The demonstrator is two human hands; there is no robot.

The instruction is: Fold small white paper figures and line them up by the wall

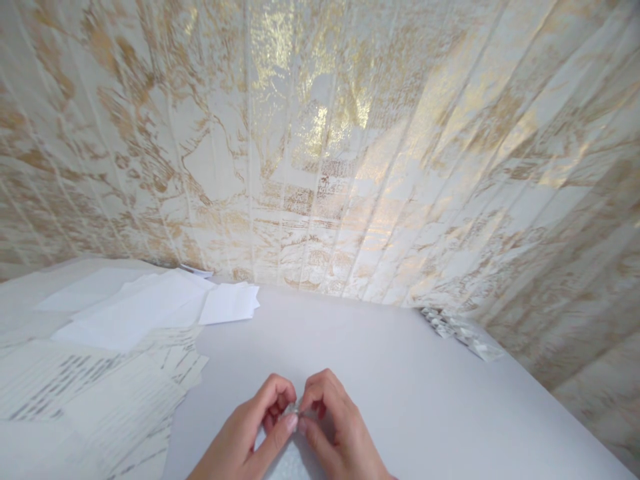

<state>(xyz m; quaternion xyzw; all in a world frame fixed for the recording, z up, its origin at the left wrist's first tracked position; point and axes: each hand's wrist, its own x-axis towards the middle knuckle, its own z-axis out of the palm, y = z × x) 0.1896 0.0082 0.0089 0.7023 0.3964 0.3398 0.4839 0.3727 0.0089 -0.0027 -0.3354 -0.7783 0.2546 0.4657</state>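
Near the bottom centre, my left hand (267, 427) is closed, with thumb and fingers pinching a small silvery, shiny packet (294, 408). My right hand (334, 421) meets it from the other side, its fingertips and thumb closed at the packet's right edge. The two hands' fingertips almost touch. Most of the packet is covered by the fingers, so what it contains cannot be made out. Below the hands, a pale, shiny translucent patch (289, 463) shows between the wrists, partly cut off by the frame.
The white table (400, 393) lies under the hands. Printed sheets (120, 400) overlap at left, with blank white papers (145, 303) behind them and a small paper stack (229, 303). Silvery packets (463, 333) lie at the right back edge. A gold-patterned curtain (310, 167) hangs behind.
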